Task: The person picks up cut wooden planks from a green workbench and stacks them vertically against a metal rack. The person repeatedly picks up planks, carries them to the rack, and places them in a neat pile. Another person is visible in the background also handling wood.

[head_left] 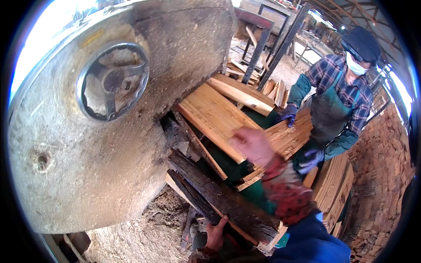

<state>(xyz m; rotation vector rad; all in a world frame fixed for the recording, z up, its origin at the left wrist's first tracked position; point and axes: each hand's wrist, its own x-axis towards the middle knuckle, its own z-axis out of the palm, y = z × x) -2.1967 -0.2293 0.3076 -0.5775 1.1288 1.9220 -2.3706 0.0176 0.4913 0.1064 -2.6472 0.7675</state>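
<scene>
At the lower middle, my left hand [215,234] is closed on the edge of a narrow wood slab [193,197] with dark bark. Beside that slab lies a wider, dark bark-covered board [223,197]. My right hand [253,147], blurred by motion, is at the near end of a broad, pale plank [215,116]; its fingers are too smeared to tell whether they grip it. A co-worker in a green apron [331,109] stands across at the right, gloved hands beside a stack of boards [291,136].
A large, dusty machine housing [175,57] with a metal handwheel [113,81] fills the left. Another thick board [241,94] lies beyond the plank. More timber [335,182] is stacked at the right, near a rough brown wall [377,193]. Sawdust [127,243] covers the floor below.
</scene>
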